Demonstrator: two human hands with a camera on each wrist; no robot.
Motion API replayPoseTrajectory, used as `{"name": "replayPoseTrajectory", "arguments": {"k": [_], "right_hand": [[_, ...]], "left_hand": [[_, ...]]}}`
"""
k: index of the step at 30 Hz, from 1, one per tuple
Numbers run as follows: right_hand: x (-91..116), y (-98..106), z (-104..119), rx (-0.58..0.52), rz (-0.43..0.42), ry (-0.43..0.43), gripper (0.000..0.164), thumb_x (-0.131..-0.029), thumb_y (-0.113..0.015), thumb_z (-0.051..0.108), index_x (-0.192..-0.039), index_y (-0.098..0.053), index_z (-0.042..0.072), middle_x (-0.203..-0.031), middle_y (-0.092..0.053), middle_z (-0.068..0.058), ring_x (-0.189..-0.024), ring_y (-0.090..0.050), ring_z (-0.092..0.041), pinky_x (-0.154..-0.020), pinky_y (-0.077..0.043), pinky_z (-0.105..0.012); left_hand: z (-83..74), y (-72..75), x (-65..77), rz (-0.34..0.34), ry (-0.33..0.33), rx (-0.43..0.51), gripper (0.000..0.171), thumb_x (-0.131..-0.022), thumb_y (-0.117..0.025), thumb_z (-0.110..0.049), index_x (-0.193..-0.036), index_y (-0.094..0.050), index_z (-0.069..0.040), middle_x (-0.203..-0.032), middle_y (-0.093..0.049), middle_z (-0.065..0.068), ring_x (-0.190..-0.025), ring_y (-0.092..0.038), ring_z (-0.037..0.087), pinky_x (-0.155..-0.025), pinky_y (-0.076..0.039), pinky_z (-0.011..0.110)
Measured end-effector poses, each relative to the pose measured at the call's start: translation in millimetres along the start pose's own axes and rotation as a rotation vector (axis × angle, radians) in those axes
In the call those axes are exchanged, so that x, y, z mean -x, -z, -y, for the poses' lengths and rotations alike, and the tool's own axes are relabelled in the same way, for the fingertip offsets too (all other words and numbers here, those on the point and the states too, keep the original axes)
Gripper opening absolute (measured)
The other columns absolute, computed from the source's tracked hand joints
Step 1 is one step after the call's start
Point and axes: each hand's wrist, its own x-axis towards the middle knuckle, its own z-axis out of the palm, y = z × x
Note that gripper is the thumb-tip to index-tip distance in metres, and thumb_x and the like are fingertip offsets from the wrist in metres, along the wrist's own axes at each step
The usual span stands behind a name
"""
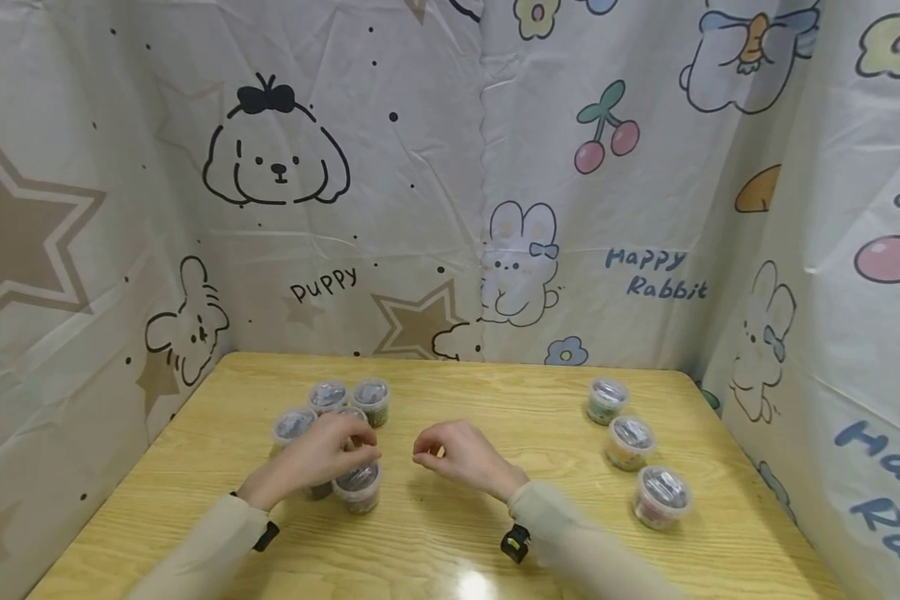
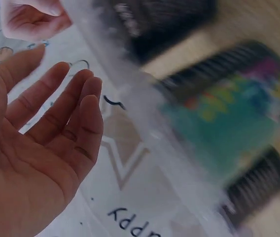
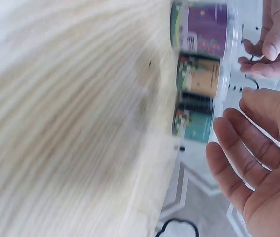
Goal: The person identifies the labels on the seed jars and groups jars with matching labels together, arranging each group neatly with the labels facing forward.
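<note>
Above a group of several small clear-lidded plastic tubs on the left of the table, my left hand (image 1: pixel 328 457) hangs with loosely bent fingers, holding nothing. It partly hides the tubs, including the front tub (image 1: pixel 358 490); tubs at the back (image 1: pixel 372 400) show behind it. In the left wrist view, one blurred tub has a teal label (image 2: pixel 228 118). My right hand (image 1: pixel 465 457) is over the middle of the table, fingers relaxed, holding nothing. The right wrist view shows tubs with a purple label (image 3: pixel 206 30), an orange label (image 3: pixel 203 79) and a teal label (image 3: pixel 198 124).
Three more tubs stand in a slanting row on the right: a green one (image 1: pixel 607 403), an orange one (image 1: pixel 630 446) and a pinkish one (image 1: pixel 662 500). The wooden table (image 1: pixel 487 396) is enclosed by a printed cloth (image 1: pixel 420 192) behind and on both sides.
</note>
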Motion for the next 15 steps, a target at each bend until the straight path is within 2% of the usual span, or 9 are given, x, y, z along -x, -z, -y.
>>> {"name": "replayPoseTrajectory", "arguments": {"k": [5,9,11,15], "right_hand": [[-9,-8,17,-0.045,0.019,0.051,0.011,-0.092,-0.070,0.024,-0.099,-0.074,0.017,-0.095,-0.073,0.007,-0.084,-0.065,-0.004,-0.070,-0.049,-0.012],[-15,-16,26,-0.049,0.032,0.064,0.023,-0.089,-0.073,0.029,-0.109,-0.072,0.016,-0.106,-0.073,0.004,-0.092,-0.067,-0.008,-0.074,-0.049,-0.011],[-16,-19,27,-0.046,0.031,0.071,0.028,-0.088,-0.074,0.032,-0.112,-0.071,0.017,-0.110,-0.072,0.004,-0.095,-0.066,-0.009,-0.076,-0.049,-0.011],[-19,-24,29,-0.073,0.040,0.098,0.032,-0.087,-0.074,0.036,-0.113,-0.070,0.018,-0.116,-0.070,0.004,-0.100,-0.066,-0.010,-0.078,-0.052,-0.016]], "left_hand": [[11.2,3.6,16.0,0.013,-0.029,-0.025,0.013,-0.087,-0.075,-0.033,-0.088,-0.069,-0.021,-0.082,-0.066,-0.014,-0.071,-0.057,0.000,-0.064,-0.050,0.023],[15.9,5.0,24.0,0.023,-0.031,-0.090,0.023,-0.083,-0.078,-0.038,-0.092,-0.072,-0.018,-0.086,-0.068,-0.010,-0.073,-0.057,0.003,-0.063,-0.046,0.020],[17.0,5.3,25.7,0.028,-0.034,-0.124,0.030,-0.081,-0.078,-0.042,-0.095,-0.073,-0.017,-0.091,-0.068,-0.009,-0.079,-0.059,0.006,-0.066,-0.048,0.023],[19.1,5.5,29.1,0.038,-0.035,-0.165,0.041,-0.076,-0.078,-0.055,-0.097,-0.073,-0.019,-0.102,-0.069,-0.007,-0.095,-0.062,0.014,-0.083,-0.053,0.037]]}}
